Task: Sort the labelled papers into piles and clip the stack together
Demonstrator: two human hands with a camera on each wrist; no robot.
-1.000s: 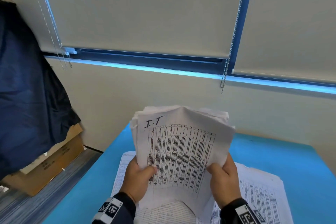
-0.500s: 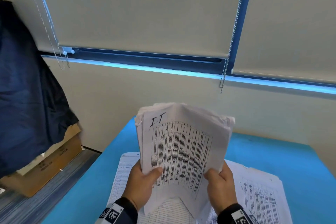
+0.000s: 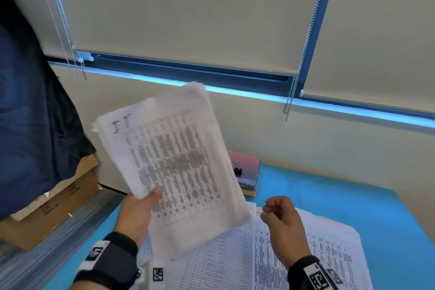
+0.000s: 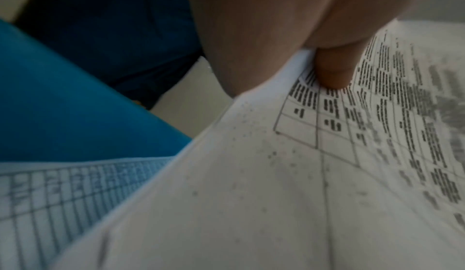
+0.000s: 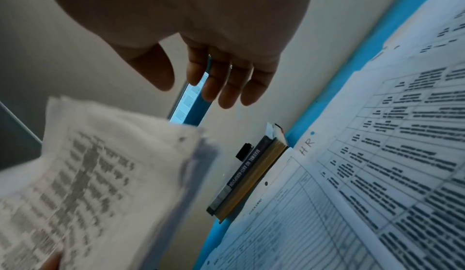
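Note:
My left hand (image 3: 150,198) holds up a thick stack of printed sheets marked "IT" (image 3: 169,160), tilted to the left above the blue table (image 3: 341,195). In the left wrist view the thumb (image 4: 332,67) presses on the stack's top sheet (image 4: 276,194). My right hand (image 3: 273,209) hovers empty, fingers loosely curled, to the right of the stack and over the pile marked "HR" (image 3: 329,254). A second pile with a ruled form (image 3: 211,261) lies left of it. A black binder clip (image 3: 237,169) sits on a book (image 3: 249,176) at the table's back.
The book (image 5: 251,179) with the clip (image 5: 243,151) lies against the wall, just beyond the HR pile (image 5: 377,155). A dark blue cloth (image 3: 30,113) hangs at the left over a cardboard box (image 3: 54,209) on the floor. Roller blinds with bead chains (image 3: 303,49) cover the window.
My right hand has let go of the IT stack and drawn off to the right. The left hand alone has swung the stack up and leftward, uncovering the book and clip.

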